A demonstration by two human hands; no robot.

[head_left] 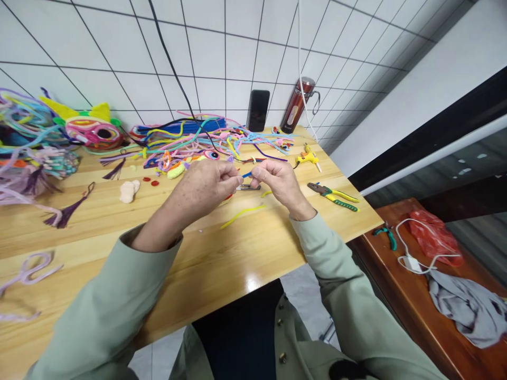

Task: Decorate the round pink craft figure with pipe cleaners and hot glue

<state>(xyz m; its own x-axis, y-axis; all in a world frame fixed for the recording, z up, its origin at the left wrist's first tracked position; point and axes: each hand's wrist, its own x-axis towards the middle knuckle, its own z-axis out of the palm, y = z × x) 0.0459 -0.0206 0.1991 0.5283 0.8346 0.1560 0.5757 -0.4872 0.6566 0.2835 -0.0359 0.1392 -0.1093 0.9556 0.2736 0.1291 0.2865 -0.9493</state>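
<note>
A short blue pipe cleaner (247,174) is stretched between my two hands above the wooden table. My left hand (208,184) pinches its left end, and my right hand (278,182) pinches the other end between thumb and finger. Just under the hands lies a small metal tool (249,187), possibly nail clippers, partly covered by my fingers. A yellow pipe cleaner (242,215) rests on the table below them. Behind my left hand are a yellow fuzzy piece (176,170) and a round eye piece (212,155).
Heaped pipe cleaners (190,138) run along the wall, beside a colourful mask-like figure (95,129). A phone (258,111) and a red flask (298,105) stand at the back. To the right lie a yellow glue gun (308,156) and pliers (333,196). Purple tassels (70,210) lie left.
</note>
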